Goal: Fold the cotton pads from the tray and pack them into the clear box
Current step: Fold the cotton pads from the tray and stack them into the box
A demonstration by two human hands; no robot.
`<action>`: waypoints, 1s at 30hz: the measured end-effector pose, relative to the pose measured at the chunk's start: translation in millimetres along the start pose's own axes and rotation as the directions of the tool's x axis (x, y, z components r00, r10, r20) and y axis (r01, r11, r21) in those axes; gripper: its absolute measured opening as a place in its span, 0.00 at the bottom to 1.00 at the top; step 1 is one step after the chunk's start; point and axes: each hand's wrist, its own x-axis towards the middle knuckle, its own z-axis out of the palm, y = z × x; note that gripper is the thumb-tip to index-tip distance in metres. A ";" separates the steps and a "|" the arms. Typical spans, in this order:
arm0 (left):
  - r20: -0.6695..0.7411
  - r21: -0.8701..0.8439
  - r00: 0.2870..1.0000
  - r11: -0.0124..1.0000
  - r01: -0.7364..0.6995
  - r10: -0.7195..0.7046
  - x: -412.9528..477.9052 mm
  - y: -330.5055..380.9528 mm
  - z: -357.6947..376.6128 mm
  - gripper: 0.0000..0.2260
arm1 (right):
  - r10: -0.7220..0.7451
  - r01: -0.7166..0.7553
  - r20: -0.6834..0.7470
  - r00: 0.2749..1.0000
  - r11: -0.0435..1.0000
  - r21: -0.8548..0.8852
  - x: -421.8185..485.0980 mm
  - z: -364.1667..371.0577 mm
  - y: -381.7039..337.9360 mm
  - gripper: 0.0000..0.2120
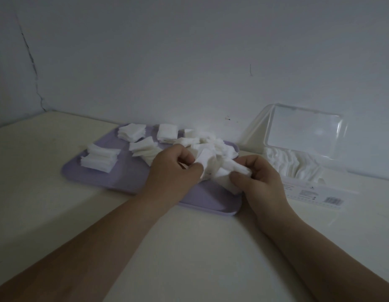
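A lilac tray (123, 182) lies in the middle of the table with several stacks of white cotton pads (99, 159) on its left and back parts, and a loose heap at its right. Over the tray's front right, my left hand (174, 168) and my right hand (261, 182) both pinch one crumpled white cotton pad (219, 171) stretched between them. To the right stands the clear box (311, 190), its lid (302, 131) tipped up against the wall. Folded pads (291, 164) fill the box.
The cream table runs up to a pale wall just behind the tray and box. A printed label with a barcode (333, 200) shows on the box's front. Bare tabletop spreads to the left of the tray and in front of it under my forearms.
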 end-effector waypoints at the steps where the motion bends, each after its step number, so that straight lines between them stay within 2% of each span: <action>1: 0.023 -0.074 1.000 0.997 0.021 -0.020 -1.0 2.3 -2.6 0.07 | 0.003 -0.003 0.026 1.000 1.000 0.023 0.0 -0.2 -0.6 0.10; 4: 0.085 -0.229 0.996 0.972 0.048 -0.029 -2.7 6.2 -9.1 0.07 | -0.015 0.008 0.133 0.991 0.999 0.053 -1.6 -0.1 -2.7 0.12; 8: 0.156 -0.232 0.988 0.973 0.019 0.018 -2.2 3.7 -7.3 0.11 | -0.027 0.010 0.258 0.966 0.998 0.066 -5.2 0.0 -6.6 0.16; 12: 0.327 -0.157 0.940 0.986 -0.050 0.100 -4.6 4.3 -9.1 0.14 | -0.054 0.051 0.281 0.958 0.999 0.016 -5.5 -0.6 -7.8 0.16; 15: 0.416 -0.158 0.907 0.987 -0.002 0.068 -4.0 5.5 -12.2 0.14 | -0.031 0.023 0.211 0.977 0.999 0.041 -3.9 0.7 -5.4 0.16; 22: 0.476 -0.141 0.878 0.990 0.023 0.048 -2.5 4.5 -12.1 0.18 | -0.012 0.006 0.125 0.992 0.999 0.047 -1.9 1.8 -3.5 0.19; 25: 0.512 -0.167 0.858 0.984 0.064 0.031 -1.2 6.7 -14.7 0.21 | -0.014 0.022 0.147 0.989 0.998 -0.052 0.2 -0.2 -0.7 0.26; 28: 0.496 -0.223 0.867 0.958 0.181 -0.048 -0.6 13.2 -15.7 0.21 | -0.013 0.028 0.222 0.975 0.998 -0.061 -1.0 0.0 -1.7 0.18; 30: 0.325 -0.215 0.939 0.958 0.188 -0.111 -0.5 13.6 -12.3 0.18 | -0.015 0.022 0.215 0.976 0.999 -0.031 -2.4 1.2 -3.4 0.11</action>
